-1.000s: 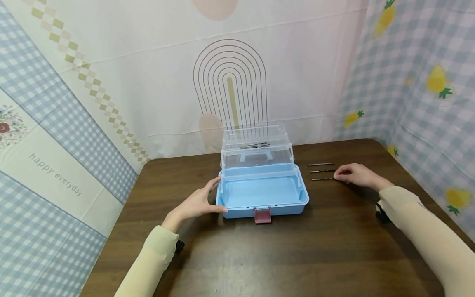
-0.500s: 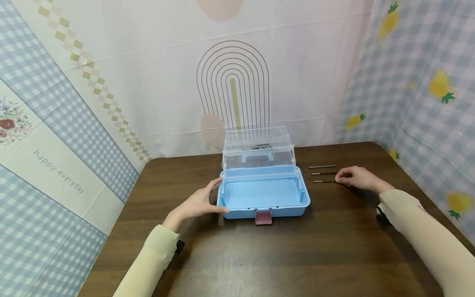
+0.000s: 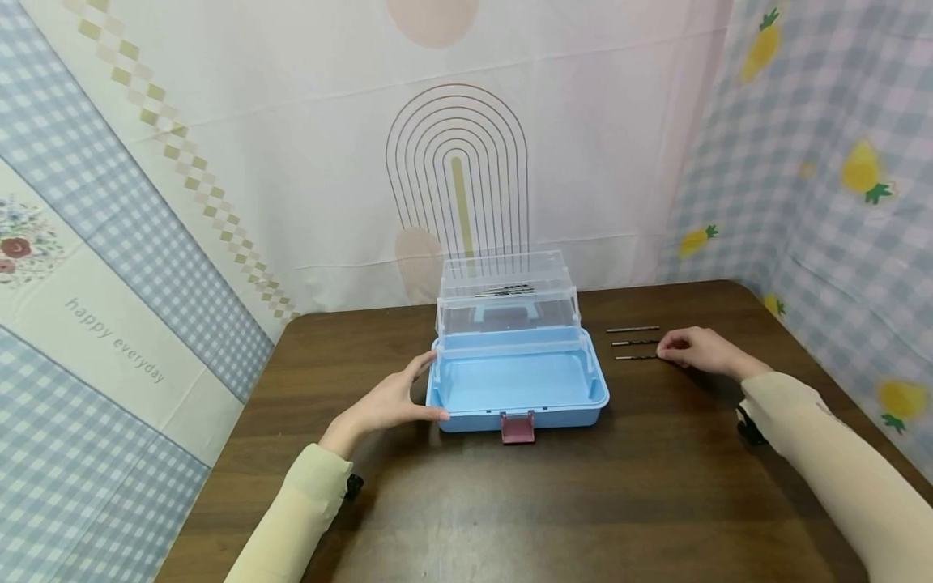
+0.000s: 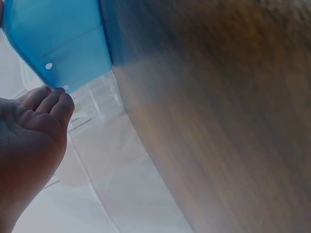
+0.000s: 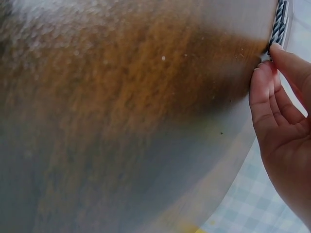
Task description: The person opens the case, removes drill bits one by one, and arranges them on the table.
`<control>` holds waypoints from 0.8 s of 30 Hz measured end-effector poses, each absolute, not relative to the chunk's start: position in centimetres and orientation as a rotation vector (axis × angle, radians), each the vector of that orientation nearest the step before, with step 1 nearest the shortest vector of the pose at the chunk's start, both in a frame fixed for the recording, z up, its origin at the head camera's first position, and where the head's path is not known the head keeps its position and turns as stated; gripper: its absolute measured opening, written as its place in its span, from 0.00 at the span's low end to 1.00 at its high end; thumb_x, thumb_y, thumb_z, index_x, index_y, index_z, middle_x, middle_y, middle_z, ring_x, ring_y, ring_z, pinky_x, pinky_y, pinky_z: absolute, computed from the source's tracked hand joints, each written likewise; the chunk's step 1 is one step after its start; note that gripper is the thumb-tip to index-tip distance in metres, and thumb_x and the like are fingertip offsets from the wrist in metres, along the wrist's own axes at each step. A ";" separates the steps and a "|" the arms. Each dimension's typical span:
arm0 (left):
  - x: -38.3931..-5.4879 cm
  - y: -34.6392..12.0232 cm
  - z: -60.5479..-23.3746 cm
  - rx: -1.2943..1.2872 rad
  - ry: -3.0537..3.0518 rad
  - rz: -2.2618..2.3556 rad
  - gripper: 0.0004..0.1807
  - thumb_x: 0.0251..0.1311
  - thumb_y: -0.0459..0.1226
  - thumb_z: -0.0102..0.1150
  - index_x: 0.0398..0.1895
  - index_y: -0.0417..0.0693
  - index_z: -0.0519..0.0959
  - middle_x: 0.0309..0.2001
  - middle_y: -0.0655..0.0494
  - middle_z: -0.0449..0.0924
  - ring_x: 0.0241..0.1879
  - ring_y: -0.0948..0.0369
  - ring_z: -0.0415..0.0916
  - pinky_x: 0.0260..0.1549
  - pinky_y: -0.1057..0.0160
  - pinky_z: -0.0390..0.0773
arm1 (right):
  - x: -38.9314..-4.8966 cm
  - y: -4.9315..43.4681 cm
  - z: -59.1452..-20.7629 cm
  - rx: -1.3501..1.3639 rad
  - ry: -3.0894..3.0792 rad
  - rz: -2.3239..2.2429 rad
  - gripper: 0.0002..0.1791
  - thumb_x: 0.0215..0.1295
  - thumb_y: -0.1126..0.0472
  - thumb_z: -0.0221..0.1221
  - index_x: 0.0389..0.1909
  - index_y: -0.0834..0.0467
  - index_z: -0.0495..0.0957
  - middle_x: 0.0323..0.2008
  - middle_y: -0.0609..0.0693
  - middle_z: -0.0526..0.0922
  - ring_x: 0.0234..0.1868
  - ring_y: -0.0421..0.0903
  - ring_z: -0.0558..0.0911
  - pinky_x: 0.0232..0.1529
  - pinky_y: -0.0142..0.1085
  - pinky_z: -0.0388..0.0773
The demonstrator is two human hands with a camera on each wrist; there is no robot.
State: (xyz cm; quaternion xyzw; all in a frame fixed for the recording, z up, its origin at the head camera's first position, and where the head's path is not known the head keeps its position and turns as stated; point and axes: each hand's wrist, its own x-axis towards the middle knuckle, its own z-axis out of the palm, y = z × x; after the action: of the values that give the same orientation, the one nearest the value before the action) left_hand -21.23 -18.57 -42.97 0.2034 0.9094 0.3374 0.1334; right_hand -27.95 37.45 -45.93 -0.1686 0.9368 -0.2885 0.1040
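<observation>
A light blue toolbox (image 3: pixel 521 420) with clear fold-out trays (image 3: pixel 503 312) stands raised open at the middle of the table, its pink latch (image 3: pixel 517 428) hanging down in front. My left hand (image 3: pixel 389 398) holds its left end, thumb on the front corner and fingers at the side wall (image 4: pixel 73 43). To the right of the box, three drill bits lie in a row. My right hand (image 3: pixel 700 350) pinches the tip of the nearest drill bit (image 3: pixel 632 358); its spiral (image 5: pixel 278 24) shows beyond the thumb in the right wrist view. The middle bit (image 3: pixel 632 343) and far bit (image 3: pixel 632 329) lie behind.
Several more drill bits (image 3: pixel 508 290) rest in an upper clear tray. A blue handle (image 3: pixel 505 310) shows through the plastic. Printed cloth (image 3: pixel 328 178) hangs behind the brown wooden table (image 3: pixel 466 502) and along both sides.
The view shifts slightly. Both hands keep their places, the left at the toolbox and the right at the nearest drill bit's tip; the three bits stay in their row.
</observation>
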 end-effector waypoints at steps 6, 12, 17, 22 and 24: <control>-21.2 -18.7 -42.8 0.592 2.643 0.975 0.62 0.47 0.65 0.73 0.81 0.66 0.46 0.78 0.54 0.53 0.74 0.53 0.57 0.66 0.44 0.64 | -28.2 37.4 -46.0 -0.498 2.781 -0.841 0.11 0.76 0.55 0.58 0.44 0.59 0.83 0.30 0.47 0.79 0.32 0.45 0.78 0.35 0.42 0.75; -21.3 -18.6 -42.7 0.594 2.646 0.964 0.63 0.46 0.65 0.73 0.82 0.66 0.46 0.78 0.57 0.53 0.74 0.56 0.57 0.67 0.46 0.64 | -28.1 37.4 -45.9 -0.487 2.786 -0.827 0.11 0.75 0.56 0.58 0.44 0.60 0.83 0.30 0.47 0.80 0.32 0.45 0.78 0.35 0.41 0.75; -21.4 -18.4 -42.4 0.593 2.645 0.966 0.64 0.46 0.65 0.73 0.82 0.64 0.46 0.78 0.57 0.53 0.74 0.56 0.57 0.67 0.45 0.64 | -28.0 37.4 -45.7 -0.470 2.783 -0.830 0.13 0.76 0.55 0.58 0.45 0.61 0.83 0.32 0.47 0.82 0.32 0.45 0.79 0.35 0.41 0.77; -21.3 -18.4 -42.6 0.583 2.637 0.948 0.63 0.46 0.66 0.72 0.82 0.65 0.45 0.78 0.56 0.53 0.74 0.56 0.57 0.67 0.46 0.64 | -28.1 37.5 -45.6 -0.459 2.786 -0.827 0.15 0.76 0.54 0.58 0.45 0.62 0.83 0.35 0.48 0.84 0.33 0.44 0.80 0.35 0.41 0.78; -21.3 -18.5 -42.7 0.578 2.638 0.945 0.63 0.46 0.66 0.72 0.82 0.65 0.45 0.78 0.56 0.53 0.74 0.56 0.57 0.67 0.46 0.64 | -28.2 37.4 -45.6 -0.458 2.785 -0.830 0.15 0.75 0.54 0.58 0.45 0.63 0.83 0.35 0.48 0.84 0.33 0.44 0.80 0.35 0.41 0.78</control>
State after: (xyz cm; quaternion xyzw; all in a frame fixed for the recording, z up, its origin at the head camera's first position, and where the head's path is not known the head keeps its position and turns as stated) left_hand -21.32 -18.45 -42.70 0.1999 0.9129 0.3271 0.1398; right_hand -28.17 37.43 -45.63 -0.1550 0.9419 -0.2808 0.0997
